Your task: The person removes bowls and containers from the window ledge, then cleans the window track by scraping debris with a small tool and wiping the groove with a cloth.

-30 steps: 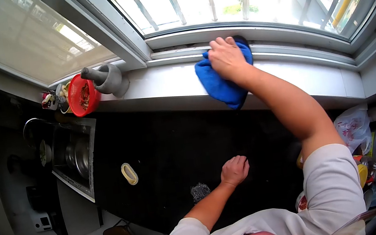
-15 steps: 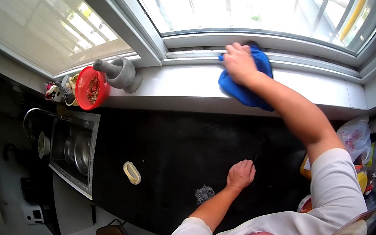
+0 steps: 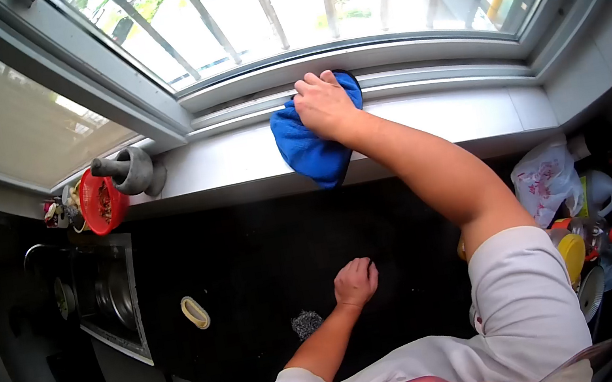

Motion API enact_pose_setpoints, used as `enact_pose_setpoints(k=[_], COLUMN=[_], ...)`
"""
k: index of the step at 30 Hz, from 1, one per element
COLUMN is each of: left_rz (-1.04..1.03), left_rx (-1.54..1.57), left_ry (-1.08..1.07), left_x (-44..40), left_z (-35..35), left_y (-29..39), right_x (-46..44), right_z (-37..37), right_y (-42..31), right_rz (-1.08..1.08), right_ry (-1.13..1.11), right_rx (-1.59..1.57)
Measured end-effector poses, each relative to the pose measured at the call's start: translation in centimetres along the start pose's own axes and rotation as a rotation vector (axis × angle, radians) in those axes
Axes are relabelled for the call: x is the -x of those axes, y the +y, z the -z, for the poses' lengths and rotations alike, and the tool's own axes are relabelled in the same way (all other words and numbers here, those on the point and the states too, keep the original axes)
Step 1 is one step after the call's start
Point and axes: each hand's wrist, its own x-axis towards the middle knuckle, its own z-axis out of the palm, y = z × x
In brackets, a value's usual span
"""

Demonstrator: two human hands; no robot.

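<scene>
My right hand [image 3: 325, 106] grips a blue cloth [image 3: 311, 150] against the window's lower track [image 3: 417, 81]. The cloth hangs over the white sill [image 3: 229, 159], its lower end reaching past the sill's front edge. My left hand [image 3: 356, 282] rests on the black countertop [image 3: 237, 258] with its fingers curled together; whether anything is under them is hidden. A grey scouring pad [image 3: 307, 324] lies beside my left forearm. Farther left on the counter is a cream oval object [image 3: 196, 312].
On the sill's left stand a stone mortar [image 3: 135, 171] with pestle and a red basket [image 3: 101, 201]. A metal sink [image 3: 116, 297] is at the left. Bottles [image 3: 601, 192] and a plastic bag [image 3: 546, 178] crowd the right side. Barred window ahead.
The camera view has swung, shifting everything leftward in the picture. My right hand still grips the cloth at the track, a little nearer the mortar. My left hand stays on the counter.
</scene>
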Motion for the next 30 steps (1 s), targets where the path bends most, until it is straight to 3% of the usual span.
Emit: enact_pose_setpoints(k=[11,16,19,21,23,30], left_rz=[-0.018,0.002,-0.001,-0.005,0.001,0.016], left_rx=[0.013,0.009,0.008,0.007,0.002,0.006], left_ry=[0.028,0.002,0.001,0.006,-0.005,-0.03], left_x=[0.1,0.1,0.0,0.1,0.1,0.1], left_z=[-0.6,-0.3,-0.3,-0.4,-0.4,-0.3], left_y=[0.0,0.2,0.2,0.1,0.0,0.2], right_x=[18.4,21.8,23.4,24.5,25.6,26.8], right_z=[8.0,9.4,8.4,9.5,9.7,13.1], right_y=[21.9,27.2,29.3,29.2,30.5,29.1], right_rz=[-0.236,-0.252,-0.317,-0.736,-0.681,-0.666], right_ry=[-0.076,-0.021,0.234,0.334,0.621,0.938], right_rx=[0.311,0.205,-0.204,-0.91,-1.511,-1.868])
